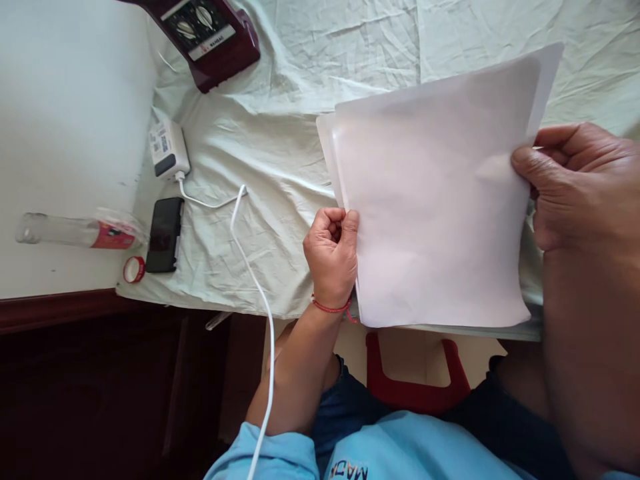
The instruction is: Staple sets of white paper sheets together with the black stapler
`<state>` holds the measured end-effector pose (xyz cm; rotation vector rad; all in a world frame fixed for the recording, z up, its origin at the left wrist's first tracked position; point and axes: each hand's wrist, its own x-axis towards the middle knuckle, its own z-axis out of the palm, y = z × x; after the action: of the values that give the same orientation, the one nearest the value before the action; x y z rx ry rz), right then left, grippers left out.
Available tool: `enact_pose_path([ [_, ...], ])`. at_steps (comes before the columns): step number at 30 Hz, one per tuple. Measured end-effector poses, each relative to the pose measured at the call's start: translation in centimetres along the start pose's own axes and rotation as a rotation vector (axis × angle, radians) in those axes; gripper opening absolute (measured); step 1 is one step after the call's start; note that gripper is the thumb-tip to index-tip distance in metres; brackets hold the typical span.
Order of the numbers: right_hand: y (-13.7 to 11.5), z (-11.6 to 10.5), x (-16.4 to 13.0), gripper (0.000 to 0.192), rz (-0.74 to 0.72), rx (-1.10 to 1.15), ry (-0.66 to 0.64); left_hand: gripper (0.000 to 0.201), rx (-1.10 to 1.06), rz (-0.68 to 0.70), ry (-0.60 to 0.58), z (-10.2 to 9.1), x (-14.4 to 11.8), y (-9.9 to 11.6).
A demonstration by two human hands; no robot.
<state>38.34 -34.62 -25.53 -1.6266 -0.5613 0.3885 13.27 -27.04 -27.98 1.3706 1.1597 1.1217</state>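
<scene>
Several white sheets of paper are held up over the cloth-covered table, their edges slightly out of line at the upper left. My left hand pinches their left edge between thumb and curled fingers; a red string bracelet circles that wrist. On the opposite side, my right hand grips the right edge, thumb on top and fingers behind. The lower right corner of the paper curls a little. Most fingers of my right hand behind the sheets are hidden.
A pale green wrinkled cloth covers the table. Toward the left are a black phone, a white power adapter, a glass bottle and a red-rimmed cap. A white cable runs toward me. A maroon appliance stands behind.
</scene>
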Motion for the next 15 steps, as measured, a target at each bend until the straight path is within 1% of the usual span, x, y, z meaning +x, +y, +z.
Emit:
enact_pose_path([
  [6,-0.2,-0.1,0.1,0.010,0.030,-0.077,0.059,0.045,0.008,0.017,0.033,-0.3,0.2,-0.3],
  [11,-1.0,0.0,0.0,0.012,0.062,-0.108,0.087,0.049,-0.029,-0.029,0.043,-0.3,0.2,-0.3],
  [15,-0.8,0.0,0.1,0.012,0.059,-0.097,0.099,0.051,-0.072,-0.054,0.020,-0.2,0.2,0.0],
])
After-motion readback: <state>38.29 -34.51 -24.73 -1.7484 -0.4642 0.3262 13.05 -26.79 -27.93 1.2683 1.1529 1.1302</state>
